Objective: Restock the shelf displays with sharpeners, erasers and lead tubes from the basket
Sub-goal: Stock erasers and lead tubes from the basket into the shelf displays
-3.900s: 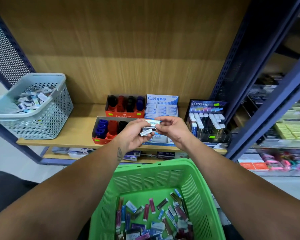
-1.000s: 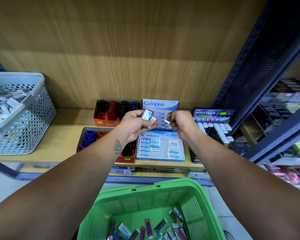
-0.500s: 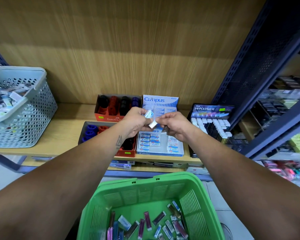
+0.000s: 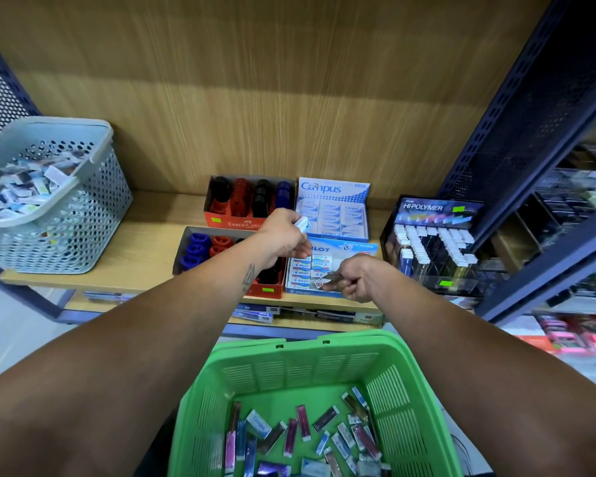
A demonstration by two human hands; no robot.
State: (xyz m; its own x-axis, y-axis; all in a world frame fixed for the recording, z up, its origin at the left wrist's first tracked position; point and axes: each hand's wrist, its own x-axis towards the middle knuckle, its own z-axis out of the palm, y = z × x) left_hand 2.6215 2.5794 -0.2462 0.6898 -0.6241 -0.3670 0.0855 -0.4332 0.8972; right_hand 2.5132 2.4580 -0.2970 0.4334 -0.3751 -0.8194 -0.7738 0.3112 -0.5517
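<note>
The left hand (image 4: 283, 237) grips a pale blue-and-white eraser (image 4: 302, 223), its fingers curled round it, just in front of the Campus box (image 4: 332, 210). The right hand (image 4: 353, 277) pinches a small dark lead tube (image 4: 327, 278) between thumb and curled fingers, right over the Pilot eraser box (image 4: 324, 266). To the left of the left fingers sit two red trays of sharpeners (image 4: 241, 201). To the right of the right fingers stands the Hi-Polymer lead display (image 4: 434, 242). Below both hands, nearer the person, the green basket (image 4: 289, 359) holds loose erasers and lead tubes. Far left on the shelf (image 4: 145, 242) rests a grey basket (image 4: 83, 208).
</note>
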